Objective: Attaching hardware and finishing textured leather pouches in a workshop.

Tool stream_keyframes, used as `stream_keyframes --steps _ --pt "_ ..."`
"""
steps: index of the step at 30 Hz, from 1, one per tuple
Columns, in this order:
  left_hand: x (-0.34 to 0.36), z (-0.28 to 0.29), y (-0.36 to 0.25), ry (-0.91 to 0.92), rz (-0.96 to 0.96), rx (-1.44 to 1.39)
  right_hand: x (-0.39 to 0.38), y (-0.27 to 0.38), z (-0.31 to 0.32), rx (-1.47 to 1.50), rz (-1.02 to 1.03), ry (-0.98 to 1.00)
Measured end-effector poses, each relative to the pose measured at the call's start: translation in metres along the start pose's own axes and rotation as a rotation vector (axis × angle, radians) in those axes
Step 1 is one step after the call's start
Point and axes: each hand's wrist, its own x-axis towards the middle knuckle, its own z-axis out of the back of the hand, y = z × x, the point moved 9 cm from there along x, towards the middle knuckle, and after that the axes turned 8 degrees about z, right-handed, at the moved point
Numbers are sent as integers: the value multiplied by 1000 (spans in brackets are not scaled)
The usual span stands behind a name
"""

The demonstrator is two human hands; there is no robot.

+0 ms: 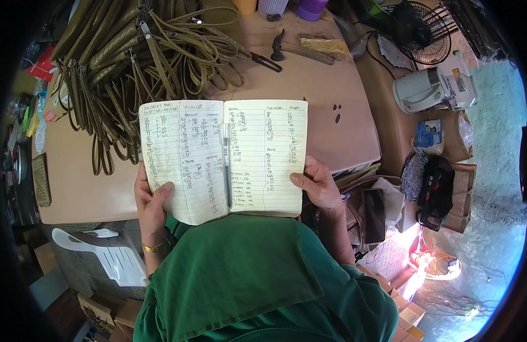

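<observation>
An open notebook [263, 171] with handwritten columns on both pages is held up above my green apron [235, 268]. My left hand [152, 196] grips its left edge, thumb on the page and fingers behind. On the other side my right hand [317, 182] pinches the right edge the same way. A clear pen with a dark refill [227, 171] lies along the fold between the pages. The fingers under the covers are mostly hidden.
Brown woven bags with long straps [144, 57] are heaped on the table [326, 102] at the far left. A hammer [300, 51] lies at the back. To the right are a fan [420, 31], a white kettle [420, 88] and a dark phone [374, 215]. A white plastic chair [115, 253] stands lower left.
</observation>
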Motion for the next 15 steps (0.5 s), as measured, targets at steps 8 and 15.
stream_keyframes --steps 8,15 --pt "0 4 4 -16 39 43 1 2 -2 5 13 0" --pt "0 1 -1 -2 2 11 2 2 -1 -25 30 14"
